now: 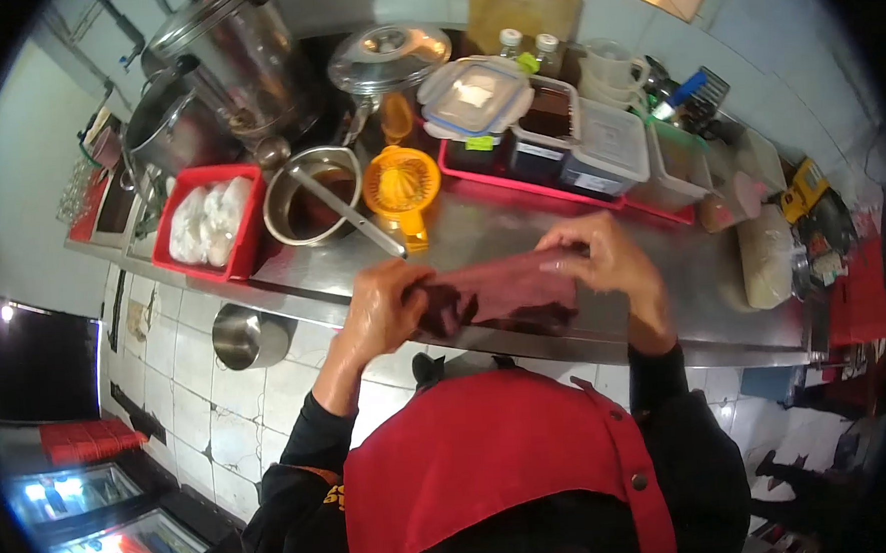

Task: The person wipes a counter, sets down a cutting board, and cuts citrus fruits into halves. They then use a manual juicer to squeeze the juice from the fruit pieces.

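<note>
A dark maroon cloth (509, 291), soft and crumpled, is stretched between both hands just above the front edge of the steel bench (664, 295). The left hand (385, 310) is closed on its bunched end, and the right hand (608, 263) pinches the flatter end with the fingers together. It seems the cloth is being folded or wrung; the next move needs an even pull. Behind stand an orange plastic juicer (400, 184) and a round metal pot (304, 199).

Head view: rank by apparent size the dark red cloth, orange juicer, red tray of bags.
1. dark red cloth, held in both hands, nearest the camera, so its lead is unsure
2. red tray
3. orange juicer
</note>
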Demonstrator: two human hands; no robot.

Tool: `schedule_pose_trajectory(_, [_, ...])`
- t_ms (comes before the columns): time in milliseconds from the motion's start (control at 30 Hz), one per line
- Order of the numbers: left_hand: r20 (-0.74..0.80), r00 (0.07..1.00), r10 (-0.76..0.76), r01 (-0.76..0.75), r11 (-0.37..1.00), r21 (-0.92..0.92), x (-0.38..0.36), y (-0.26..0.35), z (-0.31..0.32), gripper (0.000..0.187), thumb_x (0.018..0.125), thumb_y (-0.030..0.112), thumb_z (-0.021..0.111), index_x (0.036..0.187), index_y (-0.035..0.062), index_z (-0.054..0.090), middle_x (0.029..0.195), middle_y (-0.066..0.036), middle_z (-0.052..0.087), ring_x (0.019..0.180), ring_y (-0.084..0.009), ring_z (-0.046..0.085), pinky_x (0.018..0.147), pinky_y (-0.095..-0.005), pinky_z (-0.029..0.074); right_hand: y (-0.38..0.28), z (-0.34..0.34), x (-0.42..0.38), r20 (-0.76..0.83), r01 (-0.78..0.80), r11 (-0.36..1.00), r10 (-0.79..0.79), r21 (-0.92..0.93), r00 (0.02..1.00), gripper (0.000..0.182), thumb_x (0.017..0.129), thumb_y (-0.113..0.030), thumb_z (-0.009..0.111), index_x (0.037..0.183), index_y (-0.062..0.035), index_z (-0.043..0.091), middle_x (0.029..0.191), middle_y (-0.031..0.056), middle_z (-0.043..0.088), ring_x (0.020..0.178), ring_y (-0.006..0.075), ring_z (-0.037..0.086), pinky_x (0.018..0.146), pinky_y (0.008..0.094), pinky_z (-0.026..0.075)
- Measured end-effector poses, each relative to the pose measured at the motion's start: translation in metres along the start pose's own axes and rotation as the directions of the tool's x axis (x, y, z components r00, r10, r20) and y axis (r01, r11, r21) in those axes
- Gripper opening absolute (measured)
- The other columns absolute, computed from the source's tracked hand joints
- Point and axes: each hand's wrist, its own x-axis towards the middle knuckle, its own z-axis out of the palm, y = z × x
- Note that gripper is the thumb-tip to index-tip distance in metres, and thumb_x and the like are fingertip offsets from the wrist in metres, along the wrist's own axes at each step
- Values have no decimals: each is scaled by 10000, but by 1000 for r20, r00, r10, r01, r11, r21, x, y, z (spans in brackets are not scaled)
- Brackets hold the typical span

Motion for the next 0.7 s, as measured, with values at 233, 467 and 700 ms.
schedule_pose_trajectory(233, [-74,983,166,-166,986,6,100,32,14,168,724,-3,602,882,3,659,746,-149,628,678,-246,622,619,-293,469,44,-82,-32,-296,-118,992,127,50,947,128,780,-36,646,905,-28,670,794,29,640,694,77,562,588,242,455])
schedule_pose_trajectory(467, [69,957,281,-280,960,-25,91,41,6,177,707,-36,632,866,30,676,727,-108,627,664,-203,613,607,-265,464,28,-81,-74,-232,8,991,-38,-131,972,155,753,-38,664,908,-30,672,791,78,641,672,146,587,597,269,453])
schedule_pose_trajectory(700, [716,694,-81,-5,993,118,35,-23,62,355,706,253,714,997,59,656,913,-147,653,820,-281,631,733,-318,492,119,36,-102,150,-153,972,181,-178,972,374,753,-323,657,1028,-72,623,999,138,604,959,290,542,794,388,440])
